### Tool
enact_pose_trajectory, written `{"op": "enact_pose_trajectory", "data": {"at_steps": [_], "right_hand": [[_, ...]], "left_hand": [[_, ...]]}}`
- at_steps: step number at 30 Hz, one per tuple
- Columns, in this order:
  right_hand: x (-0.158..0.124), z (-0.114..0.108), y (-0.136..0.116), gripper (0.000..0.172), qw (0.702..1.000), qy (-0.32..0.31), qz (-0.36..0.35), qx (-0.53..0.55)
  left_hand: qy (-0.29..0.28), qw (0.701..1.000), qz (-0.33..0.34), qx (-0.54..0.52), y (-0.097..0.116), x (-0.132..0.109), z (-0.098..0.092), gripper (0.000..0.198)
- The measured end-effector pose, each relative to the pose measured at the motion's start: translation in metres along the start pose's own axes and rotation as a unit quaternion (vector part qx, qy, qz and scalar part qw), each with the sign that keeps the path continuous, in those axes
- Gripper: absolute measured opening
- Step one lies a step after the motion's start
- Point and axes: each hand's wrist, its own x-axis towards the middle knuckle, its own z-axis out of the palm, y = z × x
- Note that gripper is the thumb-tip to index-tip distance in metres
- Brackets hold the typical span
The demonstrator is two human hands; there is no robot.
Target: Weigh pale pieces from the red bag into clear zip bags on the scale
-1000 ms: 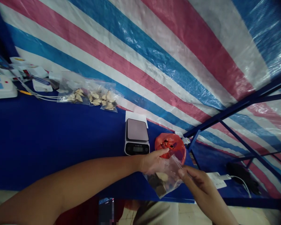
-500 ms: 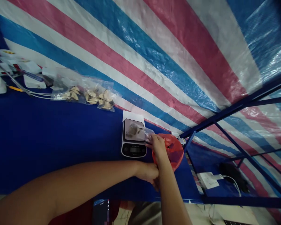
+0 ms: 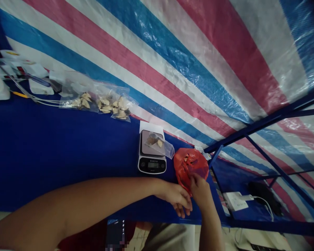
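Note:
A small clear bag (image 3: 159,144) with pale pieces inside lies on the platform of a small digital scale (image 3: 151,153) on the blue table. Just right of the scale sits a red plastic bag (image 3: 191,166) holding dark and pale pieces. My right hand (image 3: 200,190) is at the near edge of the red bag, fingers bent and touching it. My left hand (image 3: 176,198) rests on the blue table beside it, fingers loosely curled downward, with nothing visible in it.
Several clear bags of pale pieces (image 3: 104,103) lie at the back left, near white boxes and cables (image 3: 28,82). A striped tarp (image 3: 172,52) hangs behind. At the right are a blue metal frame (image 3: 264,122) and a white power strip (image 3: 235,200) lower down.
The small clear bag went from between both hands onto the scale. My right hand let go of it and pulled back to the red bag; my left hand dropped to the table.

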Motion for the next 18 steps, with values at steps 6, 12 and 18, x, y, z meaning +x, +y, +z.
{"op": "enact_pose_trajectory", "data": {"at_steps": [6, 12, 18], "right_hand": [[0.041, 0.025, -0.002, 0.045, 0.996, 0.016, -0.092, -0.002], [0.065, 0.034, -0.022, 0.026, 0.991, -0.022, -0.128, -0.044], [0.074, 0.044, -0.05, 0.032, 0.994, -0.053, -0.075, -0.057]], "left_hand": [[-0.003, 1.0, -0.01, 0.005, 0.0, 0.002, -0.001, 0.021], [-0.006, 1.0, -0.014, -0.002, -0.002, 0.005, -0.003, 0.023], [-0.017, 1.0, 0.017, 0.007, -0.007, 0.009, -0.006, 0.029]]}}
